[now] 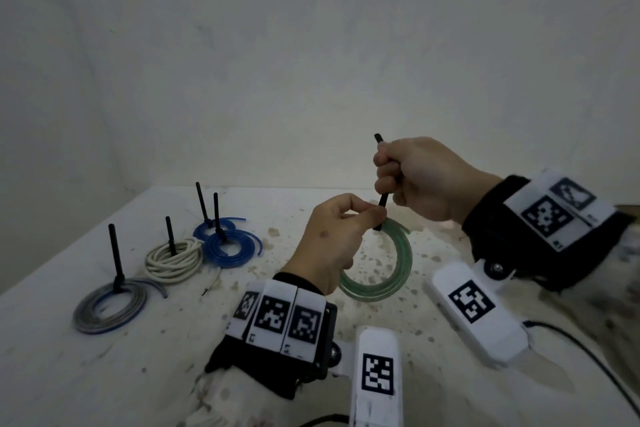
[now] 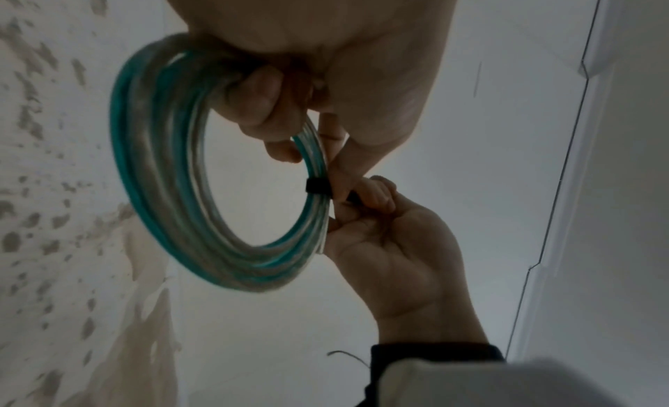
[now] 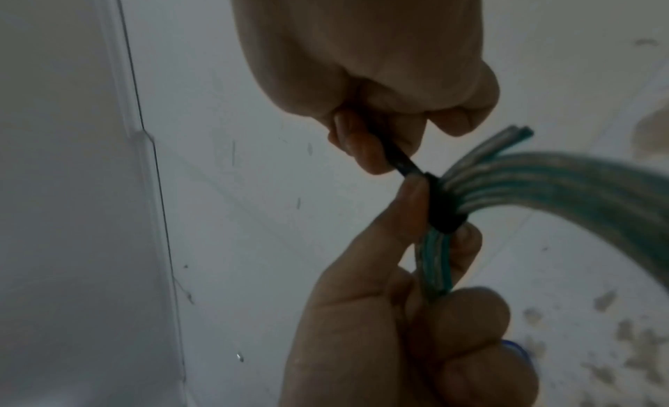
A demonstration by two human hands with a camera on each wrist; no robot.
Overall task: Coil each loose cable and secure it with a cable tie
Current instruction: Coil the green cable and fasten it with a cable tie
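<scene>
Black wrist straps (image 1: 277,371), white coded marker blocks (image 1: 278,317), possibly pale sleeves (image 2: 499,384)

Plain pale grey-white wall (image 1: 311,45) behind, dim flat light, white table (image 1: 104,374) blotched with brownish stains, thin dark line (image 2: 564,155) running along a wall, possibly a panel seam or crack

**Black tie held on a green coil above a stained table**

The left hand (image 1: 334,239) pinches the green cable coil (image 1: 388,274) at its top. The right hand (image 1: 420,180) grips the black cable tie (image 1: 382,199), which stands nearly upright from the coil. On the table (image 1: 104,374), to the left, four tied coils lie: grey-blue (image 1: 104,308), white (image 1: 173,260), two blue (image 1: 225,243).
</scene>
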